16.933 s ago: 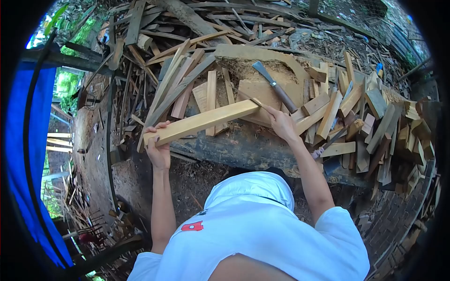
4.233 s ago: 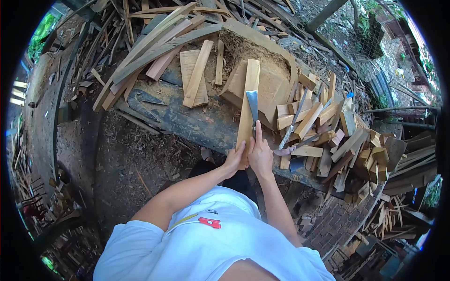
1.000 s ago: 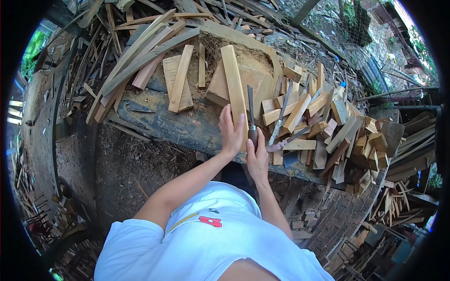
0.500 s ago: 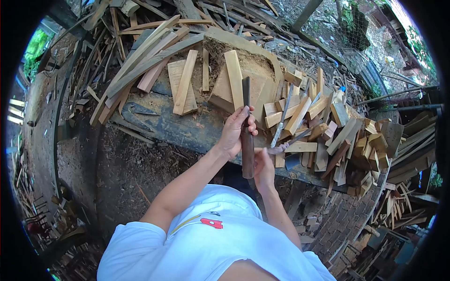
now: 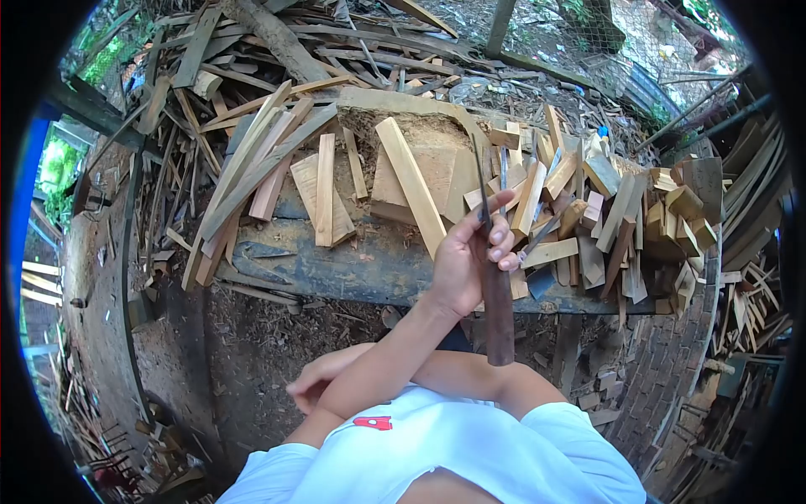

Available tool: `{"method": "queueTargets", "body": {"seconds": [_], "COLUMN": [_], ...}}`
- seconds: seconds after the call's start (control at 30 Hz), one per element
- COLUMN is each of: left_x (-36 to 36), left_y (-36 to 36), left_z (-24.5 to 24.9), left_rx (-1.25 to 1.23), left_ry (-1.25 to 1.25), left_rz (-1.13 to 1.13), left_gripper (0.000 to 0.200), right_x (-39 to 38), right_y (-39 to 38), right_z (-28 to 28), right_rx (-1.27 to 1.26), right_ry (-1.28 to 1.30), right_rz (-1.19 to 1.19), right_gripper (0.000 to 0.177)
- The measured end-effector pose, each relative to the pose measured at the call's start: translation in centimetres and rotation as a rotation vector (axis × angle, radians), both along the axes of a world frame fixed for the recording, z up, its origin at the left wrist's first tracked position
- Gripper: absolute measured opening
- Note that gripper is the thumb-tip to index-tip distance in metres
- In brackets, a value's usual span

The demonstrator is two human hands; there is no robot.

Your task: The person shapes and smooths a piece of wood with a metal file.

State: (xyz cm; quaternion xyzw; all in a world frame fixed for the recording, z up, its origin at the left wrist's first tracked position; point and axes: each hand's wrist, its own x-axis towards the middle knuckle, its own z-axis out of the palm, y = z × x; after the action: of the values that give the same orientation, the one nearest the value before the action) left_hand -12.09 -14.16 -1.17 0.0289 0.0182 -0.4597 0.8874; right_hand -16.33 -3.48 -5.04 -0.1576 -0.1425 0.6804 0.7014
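In my left hand (image 5: 464,267) is a long-handled knife (image 5: 498,315), its brown wooden handle pointing down toward me. Its narrow dark blade rises from the fingers and looks nearly edge-on. The index finger lies along the top of the grip while the others curl round it. My right hand (image 5: 323,374) is across my body to the left, its arm passing beneath the left forearm. That forearm partly covers it, and its fingers are blurred. Beyond the left hand, a pale wooden strip (image 5: 410,186) leans against a large hewn wood block (image 5: 424,172).
A dark, worn bench (image 5: 336,273) runs across in front of me. Cut wood pieces (image 5: 617,223) are heaped at its right. Long boards (image 5: 269,168) lean at the left. Debris covers the ground (image 5: 252,340); wire mesh (image 5: 638,59) stands behind.
My right hand has moved from beside the knife handle to the left, under my left arm. My left hand has shifted right and turned the knife. The view has shifted too.
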Motion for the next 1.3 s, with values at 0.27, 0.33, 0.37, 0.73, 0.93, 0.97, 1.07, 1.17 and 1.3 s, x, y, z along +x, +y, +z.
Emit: {"method": "queueTargets", "body": {"seconds": [0.27,0.33,0.37,0.73,0.93,0.97,1.07,1.17,1.3], "left_x": [-0.9,-0.9,-0.9,-1.3,-0.8,-0.8,-1.0,-0.9,-0.4], "left_y": [0.3,0.2,0.2,0.0,-0.7,-0.8,-1.2,-1.5,-2.1], "left_z": [-0.6,-0.5,-0.6,-1.8,-2.0,-2.1,-2.4,-2.7,-3.1], "left_rx": [0.045,0.039,0.037,0.106,0.167,0.168,0.208,0.217,0.253], "left_ry": [0.026,0.027,0.029,0.042,-0.014,-0.01,-0.012,0.012,0.025], "left_rz": [-0.029,-0.038,-0.038,-0.104,-0.127,-0.132,-0.12,-0.129,-0.126], "left_gripper": [0.038,0.037,0.037,0.07,0.08,0.08,0.079,0.077,0.073], "right_x": [-0.7,-0.4,-0.4,-1.3,-0.8,-0.8,-2.5,-3.2,-0.4], "right_y": [-1.8,-2.5,-2.5,-2.1,-1.8,-1.4,-0.6,-1.6,-4.6], "right_z": [-2.5,-3.2,-3.8,-4.2,-5.5,-5.7,-6.2,-6.0,-8.6], "right_rx": [0.078,-0.026,-0.028,0.019,0.063,0.062,0.041,-0.014,0.048], "right_ry": [-0.571,-0.148,-0.145,-0.248,-0.225,-0.22,-0.033,-0.871,-0.153], "right_rz": [-0.454,-0.192,-0.193,-0.325,-0.308,-0.314,-0.266,-1.315,-0.389], "right_gripper": [0.026,0.028,0.028,0.035,0.039,0.039,0.037,0.038,0.03]}}
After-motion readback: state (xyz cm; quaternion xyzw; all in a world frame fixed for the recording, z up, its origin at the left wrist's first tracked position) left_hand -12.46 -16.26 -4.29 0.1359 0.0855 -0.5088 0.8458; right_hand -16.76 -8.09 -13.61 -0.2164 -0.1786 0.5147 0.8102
